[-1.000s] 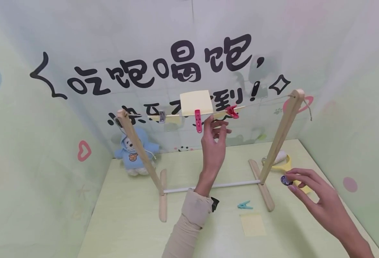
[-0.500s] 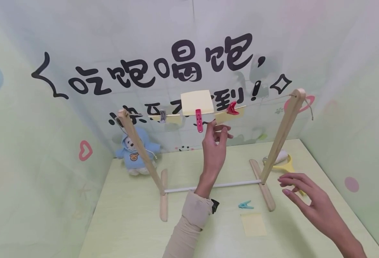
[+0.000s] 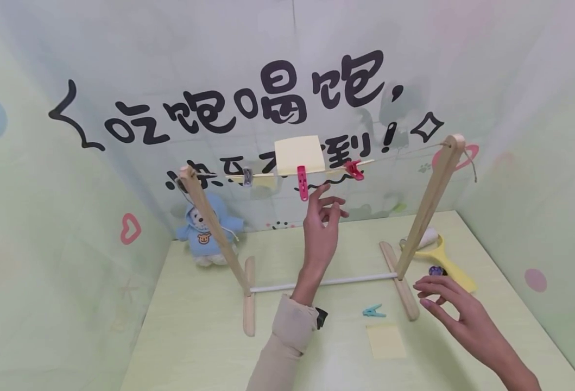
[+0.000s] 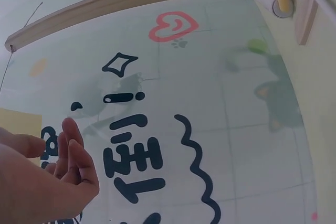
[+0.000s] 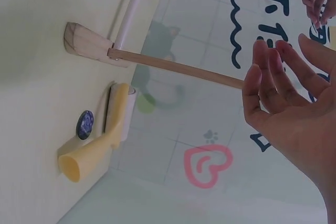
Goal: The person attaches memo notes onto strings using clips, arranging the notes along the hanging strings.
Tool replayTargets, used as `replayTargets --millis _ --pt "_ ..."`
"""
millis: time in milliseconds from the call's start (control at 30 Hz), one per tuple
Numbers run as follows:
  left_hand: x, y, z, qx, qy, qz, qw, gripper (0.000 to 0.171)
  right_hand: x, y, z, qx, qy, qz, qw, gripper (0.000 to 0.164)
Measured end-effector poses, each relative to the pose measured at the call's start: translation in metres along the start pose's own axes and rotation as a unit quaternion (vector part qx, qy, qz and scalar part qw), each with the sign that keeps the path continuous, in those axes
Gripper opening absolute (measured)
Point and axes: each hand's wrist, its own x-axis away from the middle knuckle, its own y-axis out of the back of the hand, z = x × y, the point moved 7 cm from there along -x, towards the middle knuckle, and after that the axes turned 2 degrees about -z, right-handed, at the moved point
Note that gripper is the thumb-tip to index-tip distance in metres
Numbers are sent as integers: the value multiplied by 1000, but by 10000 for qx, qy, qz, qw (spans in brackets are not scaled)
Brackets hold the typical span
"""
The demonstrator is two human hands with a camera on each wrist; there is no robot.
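My left hand (image 3: 320, 233) hovers just below the string with its fingers loosely bent, apart from the pink clothespin (image 3: 302, 183) and holding nothing. That clothespin grips a pale yellow note (image 3: 299, 155) standing above the string. To its right hangs a red clothespin (image 3: 354, 170); a grey clothespin (image 3: 247, 176) holds another note at the left. My right hand (image 3: 463, 315) is in the air over the table's right side, fingers relaxed, nothing in them. Near it a small dark blue-purple round piece (image 5: 85, 125) lies beside the yellow-handled lint roller (image 3: 438, 255).
A wooden frame (image 3: 429, 206) carries the string, with a white rod (image 3: 355, 280) low between its posts. On the table lie a teal clothespin (image 3: 374, 310) and a yellow note (image 3: 386, 341). A plush bear (image 3: 206, 233) in blue sits behind the left post.
The round piece has left my right hand and lies by the lint roller; that hand has drawn back left and down. My left hand has dropped slightly away from the string.
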Motion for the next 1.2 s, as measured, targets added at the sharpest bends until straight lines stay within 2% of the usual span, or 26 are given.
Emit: replayTargets --millis 133,267,400,467,533,600,700,767,833,900,1000,1100,1133,1200 --pt "25 4 30 -229 315 232 9990 34 6 -10 -8 3 -12 100 9999 44" --pt "70 7 79 -627 840 723 9919 25 17 -23 -20 107 -145 360 9992 40" --pt "125 5 129 -1204 1411 1243 9748 24 25 -28 -33 165 -267 418 9986 36" --pt "151 1 151 -1619 1403 1506 9651 26 27 -30 -37 156 -278 370 9988 36" --pt "174 -2 164 -1903 1480 1724 9551 29 27 -32 -40 148 -287 330 9989 37" --pt "192 -5 172 -2072 1605 1915 9458 34 26 -36 -43 98 -295 334 9990 37" --pt "209 -8 175 -2102 1850 1986 9392 41 27 -42 -48 0 -340 338 9988 36" --pt "216 -10 176 -2231 1734 1988 9384 46 28 -48 -53 -52 -440 391 9983 34" --pt "219 -13 176 -2521 1411 1881 9387 51 28 -55 -59 -4 -556 498 9972 32" --pt "221 -18 176 -2958 1033 1764 9331 57 27 -65 -65 173 -655 631 9957 31" --pt "223 -25 174 -3790 522 1596 9100 65 30 -82 -78 621 -566 799 9932 32" --pt "225 -32 172 -4393 469 1545 8837 70 40 -107 -106 726 -168 746 9944 32" --pt "226 -33 172 -4513 511 1544 8774 71 43 -114 -114 699 -39 758 9947 34" --pt "227 -36 173 -4630 615 1495 8715 72 51 -131 -134 644 185 845 9942 35"
